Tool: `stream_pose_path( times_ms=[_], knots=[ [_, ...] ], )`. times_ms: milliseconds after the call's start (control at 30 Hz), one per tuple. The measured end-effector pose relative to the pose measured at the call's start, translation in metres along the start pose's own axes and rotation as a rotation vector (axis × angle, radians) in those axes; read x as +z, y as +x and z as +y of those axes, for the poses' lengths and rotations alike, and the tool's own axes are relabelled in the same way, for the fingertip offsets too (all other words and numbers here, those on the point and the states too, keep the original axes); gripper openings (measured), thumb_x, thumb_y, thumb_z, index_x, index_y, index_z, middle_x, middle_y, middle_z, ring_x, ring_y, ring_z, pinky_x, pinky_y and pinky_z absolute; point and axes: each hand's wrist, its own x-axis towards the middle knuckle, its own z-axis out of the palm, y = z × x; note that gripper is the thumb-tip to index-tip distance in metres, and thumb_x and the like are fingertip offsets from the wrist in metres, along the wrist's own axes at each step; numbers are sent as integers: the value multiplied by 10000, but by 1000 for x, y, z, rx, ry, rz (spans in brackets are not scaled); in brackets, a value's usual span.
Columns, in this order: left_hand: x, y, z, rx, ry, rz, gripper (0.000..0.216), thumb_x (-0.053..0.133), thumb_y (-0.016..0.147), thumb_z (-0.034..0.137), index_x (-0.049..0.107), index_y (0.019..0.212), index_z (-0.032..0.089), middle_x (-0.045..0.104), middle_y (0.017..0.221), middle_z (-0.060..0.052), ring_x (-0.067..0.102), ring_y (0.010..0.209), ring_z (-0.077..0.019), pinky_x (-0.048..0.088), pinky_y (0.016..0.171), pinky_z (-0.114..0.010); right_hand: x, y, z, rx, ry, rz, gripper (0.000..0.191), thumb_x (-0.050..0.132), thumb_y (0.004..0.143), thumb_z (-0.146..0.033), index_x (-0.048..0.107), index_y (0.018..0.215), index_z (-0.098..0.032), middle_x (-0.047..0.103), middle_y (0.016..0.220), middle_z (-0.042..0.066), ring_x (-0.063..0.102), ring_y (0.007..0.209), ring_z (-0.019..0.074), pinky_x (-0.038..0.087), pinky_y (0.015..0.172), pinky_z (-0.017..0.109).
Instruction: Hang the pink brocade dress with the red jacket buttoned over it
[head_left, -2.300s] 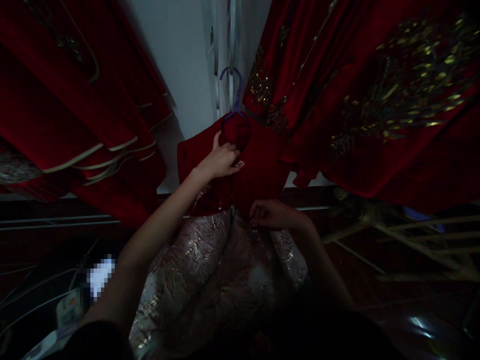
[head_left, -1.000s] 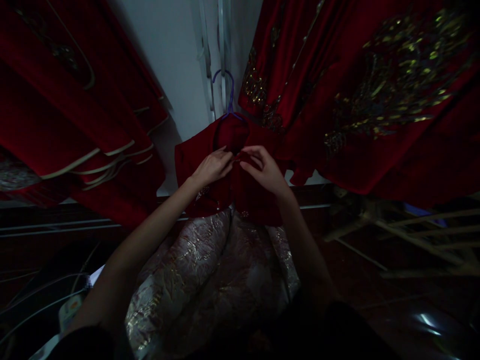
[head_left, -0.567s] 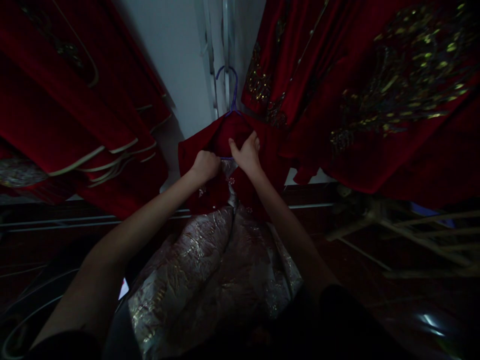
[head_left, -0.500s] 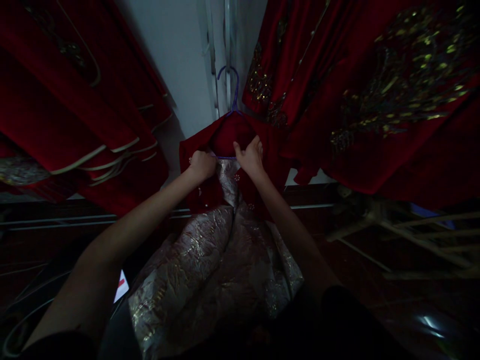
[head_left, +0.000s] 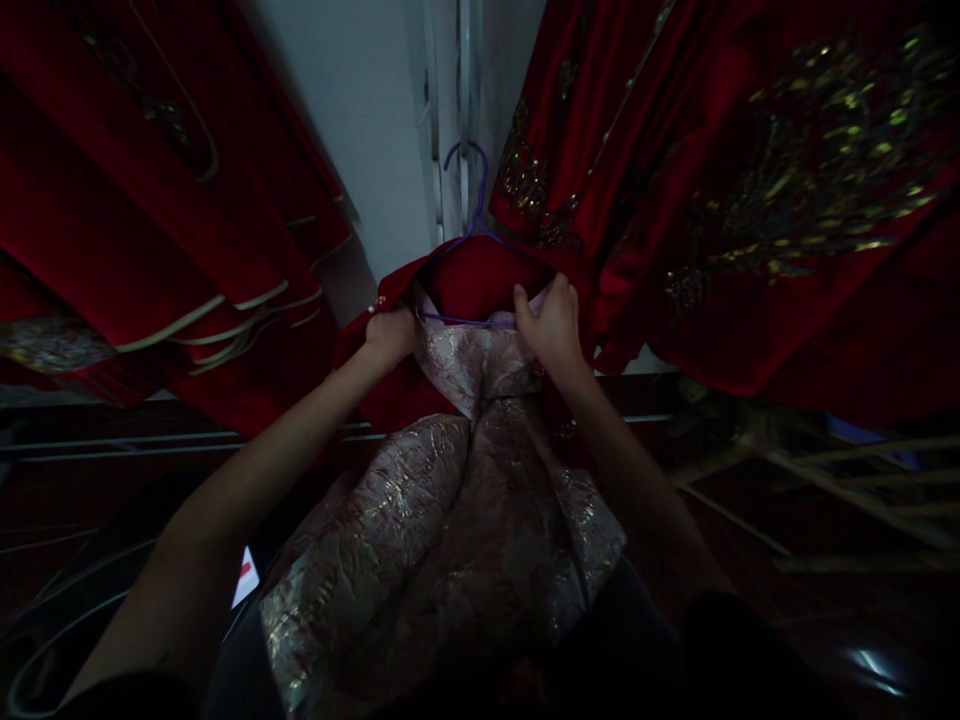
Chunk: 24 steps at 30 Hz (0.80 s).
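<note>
A red jacket (head_left: pixel 495 275) with pearly buttons is on a purple hanger (head_left: pixel 478 205), over a pale pink brocade dress (head_left: pixel 450 520) with shiny gold threads. My left hand (head_left: pixel 391 335) is closed on the jacket's left front edge. On the other side, my right hand (head_left: pixel 553 320) grips the opposite front edge, its thumb sticking up. Between my hands the jacket is spread apart, so the dress's bodice and the hanger's lower bar show. The dress's skirt drapes down toward my body.
Red garments with cream piping (head_left: pixel 180 325) hang at the left. More red garments with gold sequins (head_left: pixel 840 150) hang at the right. Behind the hanger is a pale wall (head_left: pixel 352 120) with metal uprights. A wooden rack-like frame (head_left: pixel 832 480) stands at the lower right.
My hands have moved apart, the right one further right, pulling the jacket's fronts wider. More of the bodice and hanger bar now shows. The view has shifted slightly.
</note>
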Motion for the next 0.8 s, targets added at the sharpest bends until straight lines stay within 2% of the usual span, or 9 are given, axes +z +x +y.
stream_pose_path(
  times_ms=[167,233,333,433,600,667,800],
  knots=[
    [3,-5,2,16,-55,-9,401,408,890,223,539,1209,20,664,1066,-255,660,1025,-310,530,845,-364,-23,-12,0,-77,53,-25,513,467,867,-549,469,1178,-140,578,1087,177,542,1073,305,441,928,519],
    [3,-7,1,26,-87,-30,391,420,890,231,541,1204,33,664,1080,-242,661,1026,-290,527,853,-332,-28,-8,4,-78,45,11,528,470,869,-541,457,1222,-149,559,1132,180,519,1116,313,420,952,544],
    [3,-7,1,9,-126,-68,388,409,895,238,537,1206,45,664,1095,-228,663,1025,-276,524,858,-315,-30,3,14,-95,-8,93,561,462,877,-530,421,1297,-160,468,1290,200,415,1255,346,339,1018,601],
    [7,-4,1,-6,-153,-99,393,364,912,262,541,1192,51,654,1124,-232,650,1055,-288,517,872,-332,-31,10,28,-135,-23,73,574,441,889,-524,405,1334,-163,384,1402,197,334,1340,337,298,1071,588],
    [13,-5,8,5,-202,-86,474,332,923,315,431,1285,26,636,1157,-248,648,1061,-290,507,864,-335,-19,-6,42,-218,30,-133,605,394,908,-534,396,1357,-128,443,1385,201,401,1318,287,332,1089,526],
    [15,-7,10,20,-222,-84,485,318,925,348,442,1271,31,631,1166,-252,642,1074,-299,499,877,-350,-8,-16,43,-222,55,-212,656,374,910,-552,363,1381,-96,446,1388,221,416,1314,285,343,1087,514],
    [20,-1,5,43,-295,-60,523,216,947,382,525,1195,42,627,1155,-274,633,1085,-326,486,902,-415,14,-19,49,-151,60,-215,708,340,908,-591,336,1399,-81,402,1436,235,401,1338,295,345,1080,512]
  ],
)
